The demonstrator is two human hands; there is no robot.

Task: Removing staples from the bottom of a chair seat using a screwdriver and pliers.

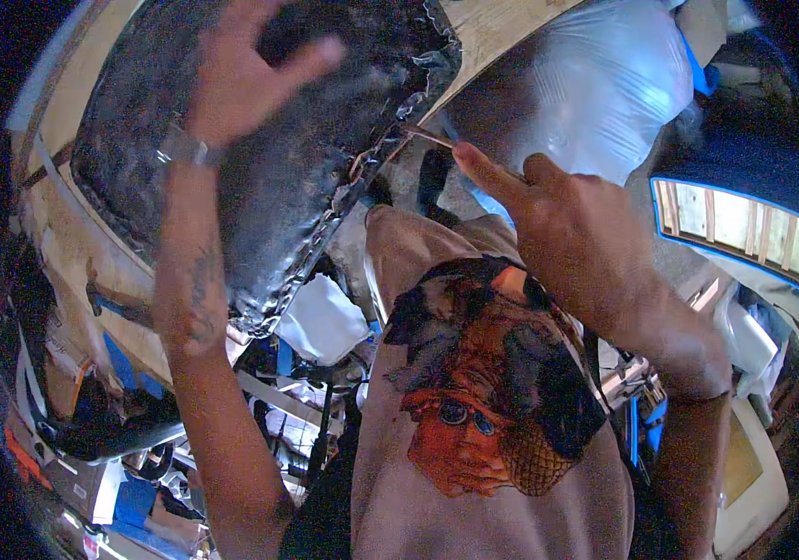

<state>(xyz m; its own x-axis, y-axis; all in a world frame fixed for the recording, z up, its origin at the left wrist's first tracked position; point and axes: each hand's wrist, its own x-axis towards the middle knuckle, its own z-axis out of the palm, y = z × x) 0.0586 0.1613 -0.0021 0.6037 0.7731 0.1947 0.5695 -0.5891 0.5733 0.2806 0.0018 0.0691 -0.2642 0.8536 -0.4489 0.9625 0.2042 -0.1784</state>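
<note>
A black fabric-covered panel (278, 168), which looks like an upholstered piece lying face down, rests on a light wooden surface. Along its near right edge runs a ragged, torn strip (357, 170) with bits standing up. My right hand (563, 205) is closed around a thin tool with a slim metal shaft (429, 137); its handle is mostly hidden in my grip. The tool's tip meets the ragged edge, and its exact shape is too small to tell. Over the panel hovers my left hand (236, 84), smeared by motion, thumb spread away from the fingers and nothing in it.
Light wood (497, 23) shows beyond the panel. A large translucent plastic bag (595, 89) bulges at the far right. A blue-edged framed pane (745, 229) stands right. Below the panel lie a white sheet-like piece (325, 319) and assorted clutter.
</note>
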